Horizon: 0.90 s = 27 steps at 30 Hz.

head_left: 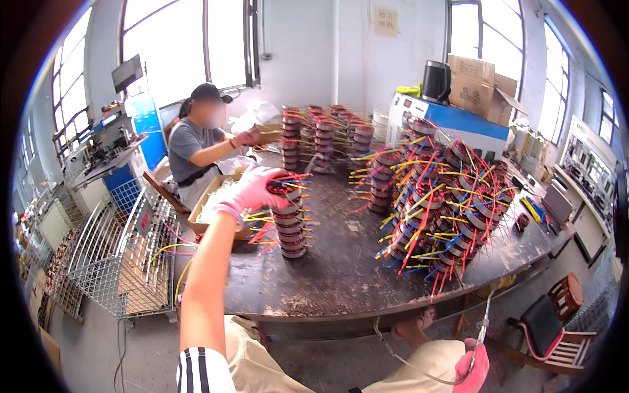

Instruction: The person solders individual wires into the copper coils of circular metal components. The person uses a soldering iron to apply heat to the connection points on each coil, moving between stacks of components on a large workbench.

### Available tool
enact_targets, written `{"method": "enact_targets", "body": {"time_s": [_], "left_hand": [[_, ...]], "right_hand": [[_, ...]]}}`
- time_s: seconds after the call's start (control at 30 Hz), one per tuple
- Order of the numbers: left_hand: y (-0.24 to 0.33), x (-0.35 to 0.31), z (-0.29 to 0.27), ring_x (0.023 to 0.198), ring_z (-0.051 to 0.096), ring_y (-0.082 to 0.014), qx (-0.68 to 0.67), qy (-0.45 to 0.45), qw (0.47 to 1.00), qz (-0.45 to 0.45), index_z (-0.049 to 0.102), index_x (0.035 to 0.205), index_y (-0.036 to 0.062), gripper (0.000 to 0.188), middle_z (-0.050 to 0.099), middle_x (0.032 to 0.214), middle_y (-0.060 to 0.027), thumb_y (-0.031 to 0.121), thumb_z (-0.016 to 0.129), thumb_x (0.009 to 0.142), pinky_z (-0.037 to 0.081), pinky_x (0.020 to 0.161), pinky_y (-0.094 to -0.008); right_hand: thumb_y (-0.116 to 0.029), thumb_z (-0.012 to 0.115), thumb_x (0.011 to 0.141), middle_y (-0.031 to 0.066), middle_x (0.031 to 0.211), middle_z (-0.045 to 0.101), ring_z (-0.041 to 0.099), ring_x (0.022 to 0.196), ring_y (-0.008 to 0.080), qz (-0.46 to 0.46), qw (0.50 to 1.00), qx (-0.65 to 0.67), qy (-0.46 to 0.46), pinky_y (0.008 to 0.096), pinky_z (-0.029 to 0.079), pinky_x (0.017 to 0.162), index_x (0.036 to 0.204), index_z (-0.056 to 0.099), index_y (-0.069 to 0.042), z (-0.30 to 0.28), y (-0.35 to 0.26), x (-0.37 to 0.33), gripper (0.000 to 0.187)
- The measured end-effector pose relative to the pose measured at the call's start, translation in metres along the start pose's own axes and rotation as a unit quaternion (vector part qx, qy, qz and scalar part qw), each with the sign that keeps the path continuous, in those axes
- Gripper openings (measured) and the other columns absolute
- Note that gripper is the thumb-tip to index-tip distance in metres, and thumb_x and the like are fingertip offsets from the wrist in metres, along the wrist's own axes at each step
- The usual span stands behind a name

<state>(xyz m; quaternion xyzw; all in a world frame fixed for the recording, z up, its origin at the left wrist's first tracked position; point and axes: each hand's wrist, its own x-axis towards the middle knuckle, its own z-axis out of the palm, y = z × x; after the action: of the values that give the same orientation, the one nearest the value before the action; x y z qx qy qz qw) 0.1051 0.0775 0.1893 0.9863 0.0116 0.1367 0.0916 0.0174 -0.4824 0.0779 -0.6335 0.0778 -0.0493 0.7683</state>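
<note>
My left hand (254, 190), in a pink glove, reaches over the table. Its fingers are closed round the top wound motor stator (285, 186) of a stack. Below it the stator stack (291, 230) stands upright, with yellow, red and black leads sticking out from its sides. My right hand (477, 368), also pink-gloved, is low at the right by my knee, beneath the table's front edge. It grips a slim metal wand (483, 321) with a thin hose (419, 368) trailing from it. The wand's exact kind is not clear.
Densely piled stators (445, 203) with coloured leads fill the table's right side; more stacks (324, 141) stand behind. Across the table (327, 281), a person (200, 141) sits handling something small. A wire cart (105, 262) is at left, a chair (547, 327) at right.
</note>
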Motion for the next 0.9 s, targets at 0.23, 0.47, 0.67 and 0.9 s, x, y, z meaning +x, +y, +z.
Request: {"method": "enact_targets", "body": {"time_s": [0.23,0.47,0.67,0.9], "left_hand": [[-0.002,-0.013,0.021,0.133,0.035,-0.0379,0.146,0.047,0.987,-0.045,0.034,0.144,0.009,0.105,0.045,0.137,-0.0177,0.048,0.083,0.059,0.015,0.117,-0.0497],[0.008,-0.008,0.025,0.13,0.035,-0.043,0.163,0.037,0.983,-0.078,0.035,0.142,0.0077,0.1,0.046,0.133,-0.022,0.046,0.082,0.062,0.016,0.115,-0.0523],[0.015,-0.006,0.03,0.128,0.039,-0.0388,0.184,0.055,0.98,-0.051,0.033,0.143,0.0065,0.105,0.047,0.131,-0.0193,0.043,0.084,0.059,0.017,0.115,-0.0511],[0.005,-0.002,0.035,0.128,0.041,-0.0348,0.19,0.066,0.979,-0.031,0.032,0.144,0.0093,0.109,0.047,0.132,-0.0181,0.038,0.087,0.055,0.019,0.116,-0.0489]], "right_hand": [[-0.028,0.043,0.1,-0.0073,0.053,0.027,0.023,0.044,0.0035,0.005,1.0,0.014,-0.015,0.0223,0.016,0.043,0.113,0.06,0.004,-0.001,-0.001,-0.002,0.039],[-0.028,0.043,0.1,-0.0072,0.053,0.027,0.023,0.045,0.0036,-0.012,1.0,0.02,-0.018,0.022,0.016,0.043,0.114,0.06,0.005,-0.003,0.007,0.0,0.04],[-0.03,0.043,0.1,-0.0071,0.054,0.027,0.023,0.045,0.0035,-0.007,0.999,0.034,-0.023,0.0216,0.016,0.043,0.112,0.059,0.005,-0.002,0.005,0.0,0.04],[-0.03,0.043,0.1,-0.0065,0.054,0.028,0.024,0.046,0.004,0.018,0.999,0.042,-0.01,0.0215,0.017,0.044,0.109,0.06,0.002,-0.003,0.003,-0.002,0.038]]}}
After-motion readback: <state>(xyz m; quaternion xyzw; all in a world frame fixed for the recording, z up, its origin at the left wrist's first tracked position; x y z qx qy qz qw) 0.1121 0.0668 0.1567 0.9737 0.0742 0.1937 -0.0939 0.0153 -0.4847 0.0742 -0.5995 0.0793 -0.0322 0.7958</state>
